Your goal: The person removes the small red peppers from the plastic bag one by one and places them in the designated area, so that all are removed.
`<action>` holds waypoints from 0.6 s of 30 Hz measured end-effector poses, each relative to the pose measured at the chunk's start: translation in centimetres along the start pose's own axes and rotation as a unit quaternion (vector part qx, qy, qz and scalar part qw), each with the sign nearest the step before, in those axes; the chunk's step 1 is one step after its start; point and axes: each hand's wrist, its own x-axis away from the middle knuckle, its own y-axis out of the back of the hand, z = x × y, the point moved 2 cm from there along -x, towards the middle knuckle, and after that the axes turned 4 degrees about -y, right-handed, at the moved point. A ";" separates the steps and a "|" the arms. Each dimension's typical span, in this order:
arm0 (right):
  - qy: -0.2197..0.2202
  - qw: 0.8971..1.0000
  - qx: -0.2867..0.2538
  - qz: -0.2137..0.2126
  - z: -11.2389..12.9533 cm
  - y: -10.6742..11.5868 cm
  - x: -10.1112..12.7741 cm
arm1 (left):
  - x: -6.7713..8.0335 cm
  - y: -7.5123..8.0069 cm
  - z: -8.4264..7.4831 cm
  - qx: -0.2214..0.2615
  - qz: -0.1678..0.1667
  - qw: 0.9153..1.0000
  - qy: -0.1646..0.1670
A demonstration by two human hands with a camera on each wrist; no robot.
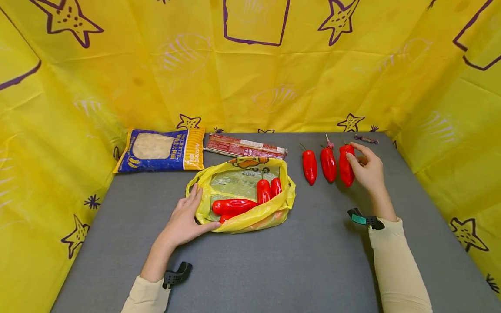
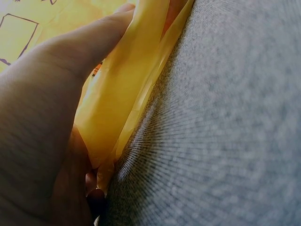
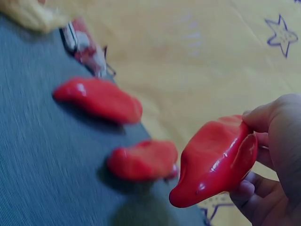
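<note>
Red pepper (image 1: 346,171), long axis pointing away from the person, grasped by the right hand (image 1: 368,171), right of the yellow bag (image 1: 242,217); left hand (image 1: 184,221) pinches the bag's rim.

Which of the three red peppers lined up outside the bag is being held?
The rightmost pepper, gripped by the right hand; the other two lie untouched.
</note>
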 end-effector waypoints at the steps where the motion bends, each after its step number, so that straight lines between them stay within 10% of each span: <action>1: -0.004 1.000 0.006 0.002 -0.3 0.2 -0.1 | 0.0 0.0 0.0 0.000 0.000 1.000 0.000; 18: -0.076 0.989 0.109 0.066 -5.6 0.8 -2.8 | 0.1 0.0 -0.1 0.001 -0.004 1.000 -0.002</action>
